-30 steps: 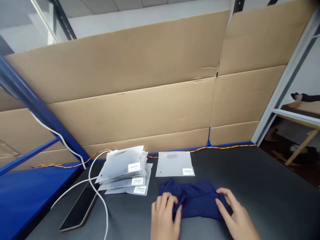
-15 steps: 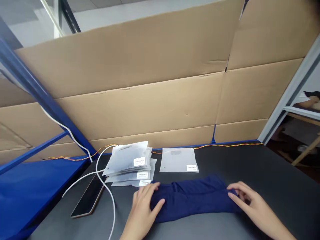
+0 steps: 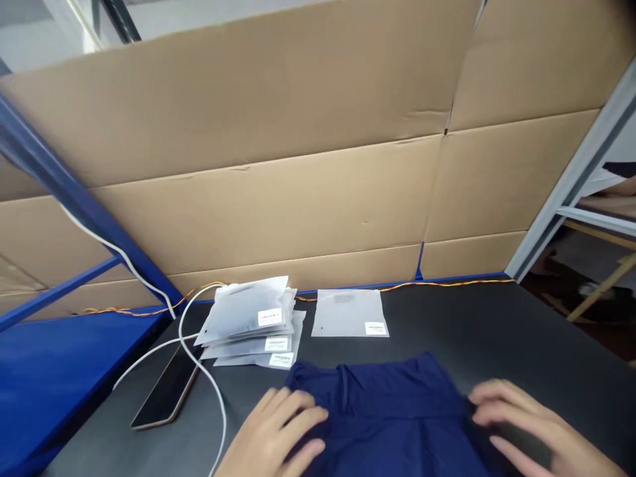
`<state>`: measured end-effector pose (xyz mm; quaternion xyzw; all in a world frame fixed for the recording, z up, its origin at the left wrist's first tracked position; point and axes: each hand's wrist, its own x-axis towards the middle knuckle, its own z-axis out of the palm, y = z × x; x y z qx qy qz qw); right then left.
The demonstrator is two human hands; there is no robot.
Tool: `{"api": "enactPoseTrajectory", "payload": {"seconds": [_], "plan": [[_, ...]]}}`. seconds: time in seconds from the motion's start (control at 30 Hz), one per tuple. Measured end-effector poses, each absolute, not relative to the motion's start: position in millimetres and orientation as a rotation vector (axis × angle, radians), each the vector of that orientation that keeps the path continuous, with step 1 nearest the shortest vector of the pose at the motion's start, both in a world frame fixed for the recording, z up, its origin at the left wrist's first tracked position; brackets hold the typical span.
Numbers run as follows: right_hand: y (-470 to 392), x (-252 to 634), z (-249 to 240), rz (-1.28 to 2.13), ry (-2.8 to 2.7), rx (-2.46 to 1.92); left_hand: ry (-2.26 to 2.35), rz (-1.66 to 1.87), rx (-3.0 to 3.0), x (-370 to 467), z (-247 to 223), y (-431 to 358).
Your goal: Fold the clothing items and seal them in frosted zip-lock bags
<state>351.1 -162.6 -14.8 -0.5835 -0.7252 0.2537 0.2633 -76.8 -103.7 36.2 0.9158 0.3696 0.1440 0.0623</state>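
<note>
The dark blue cloth (image 3: 397, 405) was a small bunch at first, then a long, thin strip. Now it is opened out much bigger — it runs down toward the near edge of the bench (image 3: 501, 331) and out of sight, with folds showing down its front. The right hand (image 3: 544, 424) was pinching the right end. Now it has let go — its fingers are spread just beside the cloth.

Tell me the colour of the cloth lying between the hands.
The soft cloth is plain dark navy blue, best seen in the head view.
</note>
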Motion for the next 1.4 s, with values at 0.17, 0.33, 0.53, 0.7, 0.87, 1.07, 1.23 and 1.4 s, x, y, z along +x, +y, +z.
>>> {"api": "enactPoseTrajectory", "payload": {"seconds": [0.17, 0.33, 0.53, 0.7, 0.87, 1.07, 1.23, 1.4], "plan": [[-120, 334, -1, 0.709, -2.242, -1.468, 0.910, 0.142, 2.753, -22, 45, -57], [-112, 337, -4, 0.712, -2.146, -1.523, 1.001, 0.288, 2.526, -21, 33, -43], [-33, 344, 7, 0.778, -2.049, -1.475, 1.021, 0.471, 2.215, -16, 23, 33], [27, 343, -18, 0.835, -2.035, -1.441, 0.997, 0.543, 2.107, -17, -9, 79], [31, 347, -38, 0.754, -1.894, -1.469, 1.012, 0.616, 1.952, -27, -26, 87], [31, 355, -38, 0.839, -1.863, -1.484, 1.004, 0.634, 1.855, -26, -27, 91], [31, 355, -37, 0.835, -1.865, -1.508, 0.991, 0.637, 1.829, -26, -30, 91], [29, 356, -36, 0.847, -1.858, -1.499, 1.000, 0.643, 1.837, -26, -31, 91]]}}
